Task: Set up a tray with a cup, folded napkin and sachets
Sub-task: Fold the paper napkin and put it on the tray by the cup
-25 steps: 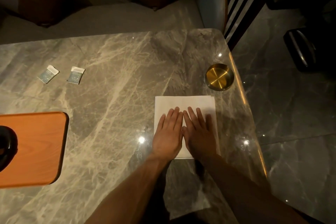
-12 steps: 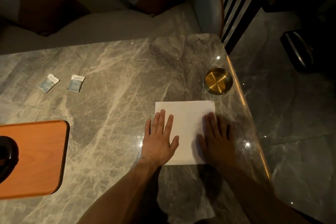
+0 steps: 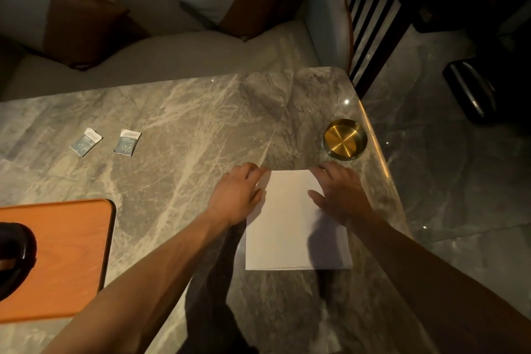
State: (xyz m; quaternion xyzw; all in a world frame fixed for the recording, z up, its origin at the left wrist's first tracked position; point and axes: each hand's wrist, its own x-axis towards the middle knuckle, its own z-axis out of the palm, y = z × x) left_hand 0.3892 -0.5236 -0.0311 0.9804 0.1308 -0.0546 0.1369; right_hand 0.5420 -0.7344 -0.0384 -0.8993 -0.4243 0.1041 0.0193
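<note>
A white napkin [image 3: 287,233] lies flat on the marble table near its right edge. My left hand [image 3: 238,195] rests over the napkin's far left corner with its fingers curled. My right hand [image 3: 340,195] covers the far right corner, thumb lying on the paper. Whether either hand pinches the napkin is hidden. An orange wooden tray [image 3: 63,256] sits at the left, with a dark cup [image 3: 13,259] on it, cut off by the frame edge. Two small sachets [image 3: 86,141] [image 3: 127,142] lie side by side on the table beyond the tray.
A round brass dish [image 3: 345,139] stands just beyond the napkin, close to the table's right edge [image 3: 382,158]. A cushioned sofa [image 3: 172,60] runs along the far side. To the right the floor drops away, with a dark object [image 3: 471,92] on it.
Both hands went from lying side by side in the napkin's middle, to sliding apart, to reaching its far corners. The napkin stays flat. The view has tilted slightly.
</note>
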